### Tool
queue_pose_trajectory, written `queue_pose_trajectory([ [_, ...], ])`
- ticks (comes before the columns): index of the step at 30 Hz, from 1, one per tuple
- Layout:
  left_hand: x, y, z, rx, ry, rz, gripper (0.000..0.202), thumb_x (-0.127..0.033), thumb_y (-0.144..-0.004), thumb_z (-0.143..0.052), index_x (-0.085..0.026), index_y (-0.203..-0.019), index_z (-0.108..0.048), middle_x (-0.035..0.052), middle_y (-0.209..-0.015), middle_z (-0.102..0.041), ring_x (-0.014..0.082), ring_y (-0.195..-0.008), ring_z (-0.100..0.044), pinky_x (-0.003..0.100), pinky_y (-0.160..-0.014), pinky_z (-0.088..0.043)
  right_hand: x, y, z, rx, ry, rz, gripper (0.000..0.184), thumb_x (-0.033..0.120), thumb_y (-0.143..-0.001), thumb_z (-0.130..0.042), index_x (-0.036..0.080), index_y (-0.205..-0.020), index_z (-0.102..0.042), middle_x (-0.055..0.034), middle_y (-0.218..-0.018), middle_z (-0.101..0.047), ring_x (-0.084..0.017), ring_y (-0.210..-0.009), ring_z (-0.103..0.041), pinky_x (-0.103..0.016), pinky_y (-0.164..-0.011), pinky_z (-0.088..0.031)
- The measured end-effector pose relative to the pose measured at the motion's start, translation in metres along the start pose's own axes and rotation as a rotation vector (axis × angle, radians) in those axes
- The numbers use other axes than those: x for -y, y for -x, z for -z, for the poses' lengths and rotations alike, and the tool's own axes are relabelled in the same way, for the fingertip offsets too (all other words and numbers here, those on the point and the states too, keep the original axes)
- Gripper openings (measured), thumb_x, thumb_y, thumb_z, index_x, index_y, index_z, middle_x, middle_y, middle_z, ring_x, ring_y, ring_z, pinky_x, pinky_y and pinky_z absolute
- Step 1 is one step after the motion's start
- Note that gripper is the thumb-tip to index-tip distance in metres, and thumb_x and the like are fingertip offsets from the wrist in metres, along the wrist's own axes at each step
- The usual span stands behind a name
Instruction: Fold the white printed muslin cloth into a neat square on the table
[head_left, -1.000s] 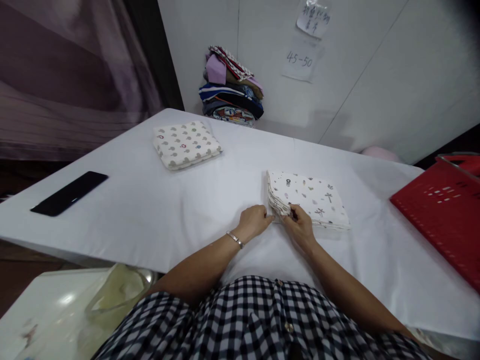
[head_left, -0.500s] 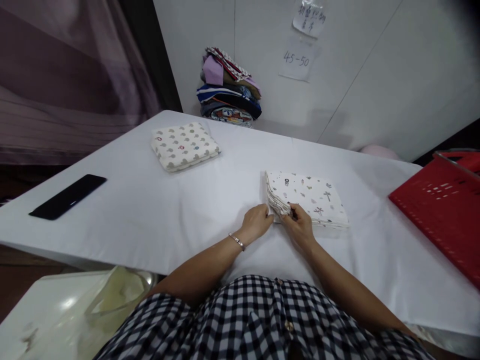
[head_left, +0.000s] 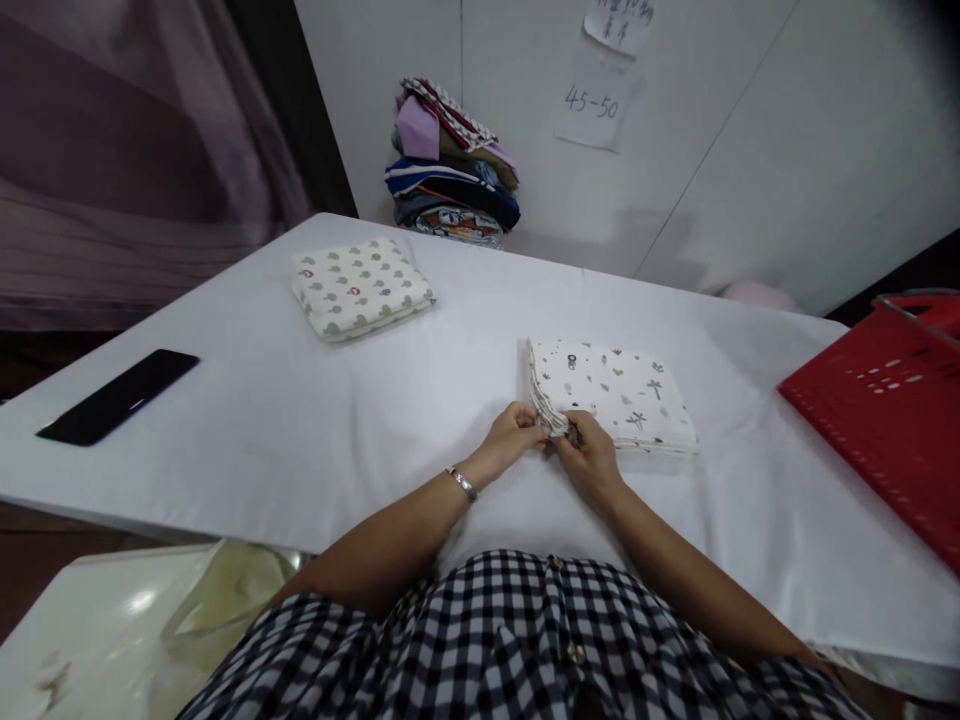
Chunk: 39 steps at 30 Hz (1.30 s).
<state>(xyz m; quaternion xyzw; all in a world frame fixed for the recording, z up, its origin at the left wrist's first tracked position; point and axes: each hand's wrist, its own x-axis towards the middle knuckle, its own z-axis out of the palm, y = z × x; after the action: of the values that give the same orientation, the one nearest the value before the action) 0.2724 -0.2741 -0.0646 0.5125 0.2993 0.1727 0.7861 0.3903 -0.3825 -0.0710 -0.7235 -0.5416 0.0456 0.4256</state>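
A folded white cloth printed with small palm trees lies on the white-covered table, its layered edges facing left. At its near left corner, my right hand is closed around the stacked layers and lifts them a little. My left hand, with a bracelet on the wrist, meets the same corner from the left, its thumb and fingers pinched on the edge of the layers. The fingertips of both hands are partly hidden. Farther left on the table rests another folded cloth with a grey tree-like print.
A black flat object lies at the table's left. On the right stands a red plastic basket. A stack of folded clothes sits by the wall behind the table. A white stool-like surface is at lower left.
My left hand has shifted from a closed position beside the corner to pinching the layers. My right hand has moved slightly left with the corner. The view has tilted slightly.
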Motion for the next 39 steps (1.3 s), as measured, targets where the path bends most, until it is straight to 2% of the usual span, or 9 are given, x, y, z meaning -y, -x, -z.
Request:
queue_pose_trajectory([
  [6, 0.001, 0.0, 0.001, -0.002, -0.033, -0.02, 0.028, -0.017, -0.067, -0.069, -0.016, -0.081, -0.045, -0.0017, -0.07, -0.06, 0.0092, -0.065, -0.059, 0.027, -0.066, -0.051, -0.001, -0.005, 0.011, 0.13, -0.219, -0.088, 0.033, 0.033, -0.076, -0.062, 0.021, -0.106, -0.057, -0.0037, -0.098, -0.062, -0.018, -0.088, -0.057, -0.032, -0.078, -0.046],
  [10, 0.0, 0.0, 0.002, 0.011, -0.047, -0.009, 0.032, -0.02, -0.066, -0.071, -0.016, -0.083, -0.044, -0.0019, -0.072, -0.06, 0.0092, -0.065, -0.059, 0.027, -0.065, -0.051, -0.006, -0.006, 0.009, 0.098, -0.219, -0.104, 0.021, 0.03, -0.079, -0.057, 0.02, -0.096, -0.062, -0.0019, -0.087, -0.063, -0.016, -0.078, -0.056, -0.029, -0.07, -0.045],
  [16, 0.004, -0.002, 0.003, 0.015, -0.094, -0.015, 0.031, -0.02, -0.067, -0.069, -0.017, -0.084, -0.044, -0.0015, -0.073, -0.059, 0.0092, -0.066, -0.058, 0.027, -0.062, -0.052, -0.008, -0.003, 0.005, 0.035, -0.206, -0.13, 0.018, 0.033, -0.081, -0.055, 0.02, -0.092, -0.061, -0.0012, -0.078, -0.06, -0.015, -0.07, -0.053, -0.027, -0.063, -0.042],
  [20, 0.007, -0.005, 0.001, -0.066, -0.122, -0.014, 0.021, -0.015, -0.07, -0.063, -0.017, -0.079, -0.044, -0.0037, -0.067, -0.054, 0.0087, -0.062, -0.056, 0.026, -0.059, -0.053, -0.002, 0.0, 0.007, -0.021, -0.071, -0.023, 0.015, 0.03, -0.085, -0.05, 0.02, -0.093, -0.058, -0.0029, -0.081, -0.058, -0.016, -0.073, -0.052, -0.029, -0.067, -0.043],
  [26, 0.003, -0.001, 0.0, -0.086, -0.088, -0.012, 0.018, -0.01, -0.07, -0.058, -0.016, -0.079, -0.044, -0.0032, -0.068, -0.056, 0.0092, -0.062, -0.059, 0.026, -0.061, -0.053, 0.002, 0.004, 0.003, 0.073, 0.246, 0.206, 0.018, 0.023, -0.087, -0.045, 0.019, -0.099, -0.057, -0.0088, -0.092, -0.059, -0.021, -0.086, -0.052, -0.035, -0.074, -0.045],
  [29, -0.001, 0.002, 0.001, -0.058, -0.022, 0.012, 0.021, -0.016, -0.073, -0.059, -0.017, -0.087, -0.043, -0.0018, -0.071, -0.058, 0.0112, -0.065, -0.061, 0.03, -0.063, -0.055, 0.002, 0.006, -0.002, 0.055, 0.302, 0.254, 0.02, 0.022, -0.087, -0.044, 0.017, -0.101, -0.058, -0.0103, -0.092, -0.059, -0.022, -0.087, -0.053, -0.036, -0.073, -0.047],
  [33, 0.002, 0.001, 0.003, -0.086, -0.115, 0.003, 0.035, -0.029, -0.071, -0.066, -0.018, -0.092, -0.041, 0.0004, -0.074, -0.058, 0.0125, -0.066, -0.06, 0.03, -0.059, -0.054, 0.007, 0.006, -0.003, 0.086, 0.337, 0.295, 0.021, 0.022, -0.087, -0.045, 0.015, -0.101, -0.06, -0.0118, -0.092, -0.06, -0.022, -0.087, -0.054, -0.038, -0.074, -0.048],
  [36, 0.006, -0.002, 0.005, -0.09, -0.186, -0.016, 0.037, -0.03, -0.069, -0.068, -0.018, -0.092, -0.041, 0.0021, -0.077, -0.059, 0.0132, -0.068, -0.059, 0.027, -0.057, -0.054, 0.005, 0.004, 0.007, 0.168, 0.284, 0.326, 0.028, 0.028, -0.087, -0.048, 0.018, -0.111, -0.057, -0.0113, -0.101, -0.061, -0.022, -0.093, -0.055, -0.039, -0.079, -0.048],
  [39, 0.007, -0.004, 0.006, -0.095, -0.209, 0.002, 0.037, -0.028, -0.069, -0.068, -0.018, -0.092, -0.041, 0.0035, -0.079, -0.059, 0.0143, -0.072, -0.059, 0.026, -0.056, -0.053, -0.016, 0.002, 0.035, 0.188, 0.287, 0.277, 0.028, 0.033, -0.088, -0.047, 0.022, -0.11, -0.06, -0.0087, -0.106, -0.062, -0.022, -0.098, -0.057, -0.041, -0.084, -0.048],
])
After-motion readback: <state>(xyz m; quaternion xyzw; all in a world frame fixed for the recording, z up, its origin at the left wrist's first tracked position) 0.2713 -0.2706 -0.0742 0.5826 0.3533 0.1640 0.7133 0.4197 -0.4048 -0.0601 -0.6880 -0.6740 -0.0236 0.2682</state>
